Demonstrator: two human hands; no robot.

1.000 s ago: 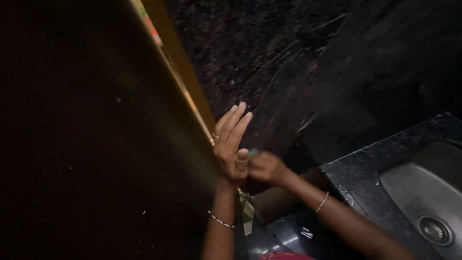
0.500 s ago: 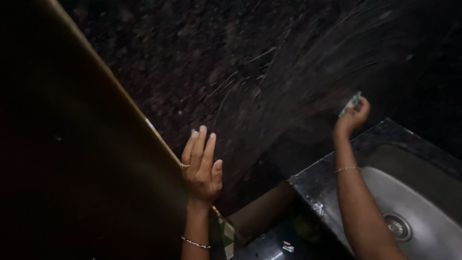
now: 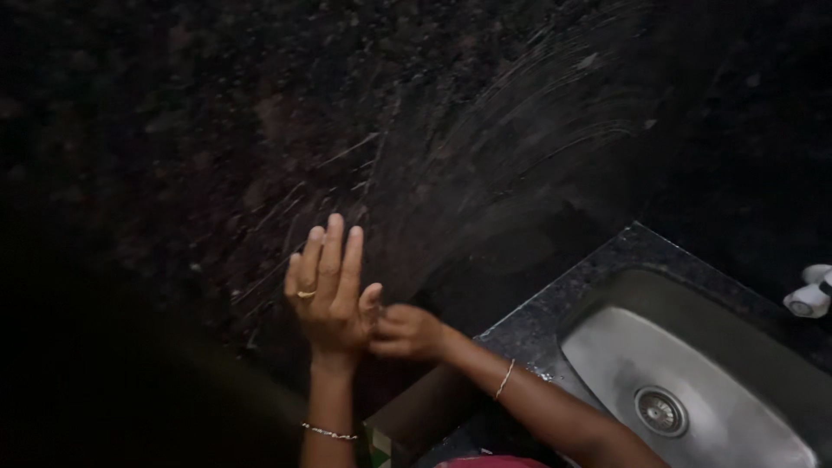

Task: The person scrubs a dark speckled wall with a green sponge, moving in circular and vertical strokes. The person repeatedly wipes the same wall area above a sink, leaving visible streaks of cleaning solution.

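Note:
My left hand (image 3: 329,290) lies flat against the dark speckled stone wall (image 3: 217,130), fingers straight and pointing up, with a gold ring on one finger and a thin bracelet at the wrist. My right hand (image 3: 406,333) is curled into a fist pressed to the same wall, touching the left thumb. It grips a small green scrub pad that is almost wholly hidden inside the fingers. Pale curved smear streaks (image 3: 520,147) fan across the wall above and to the right of both hands.
A steel sink (image 3: 624,347) with a round drain (image 3: 660,409) sits at the lower right, set in a speckled dark counter (image 3: 546,316). A white tap handle (image 3: 810,299) pokes in at the right edge. The left side is in deep shadow.
My right hand has swept from high on the right, above the sink corner, back down and left to the left thumb. My left hand has stayed flat on the wall.

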